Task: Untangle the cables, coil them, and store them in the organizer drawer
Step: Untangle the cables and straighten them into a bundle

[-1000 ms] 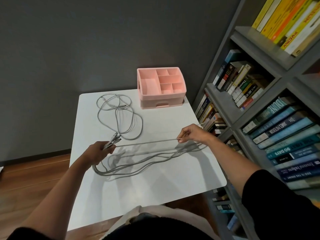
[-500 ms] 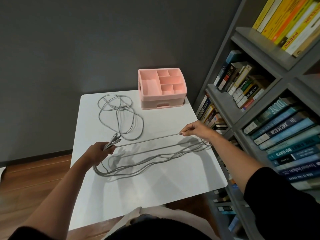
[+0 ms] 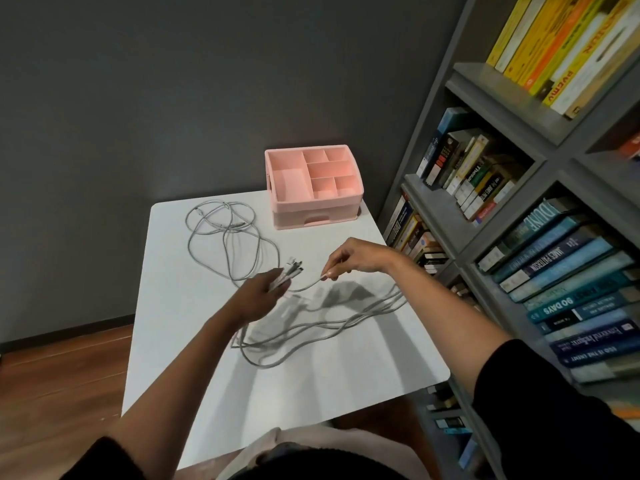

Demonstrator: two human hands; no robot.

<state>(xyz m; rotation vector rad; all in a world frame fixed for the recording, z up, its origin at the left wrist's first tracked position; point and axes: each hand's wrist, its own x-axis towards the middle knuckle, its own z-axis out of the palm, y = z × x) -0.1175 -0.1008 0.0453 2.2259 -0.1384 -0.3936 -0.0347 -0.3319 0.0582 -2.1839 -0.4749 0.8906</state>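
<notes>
Grey cables [image 3: 332,323] lie in long loose loops across the white table [image 3: 363,372]. My left hand [image 3: 263,292] grips a bunch of their plug ends above the table's middle. My right hand [image 3: 353,258] pinches one strand of the same cable close to the left hand, with a short slack arc between them. A second tangle of grey cable [image 3: 225,230] rests at the far left of the table. The pink organizer [image 3: 313,188] stands at the far edge, its top compartments bare and its front drawer closed.
A grey bookshelf [image 3: 519,237] full of books runs along the right side, close to the table edge. A dark wall stands behind the table. Wooden floor [image 3: 62,386] shows at the left. My lap is at the near edge.
My right hand has slid left along the strand toward my left hand, so the taut stretch between them has gone slack and short. The view has shifted and my left hand sits nearer the table's middle.
</notes>
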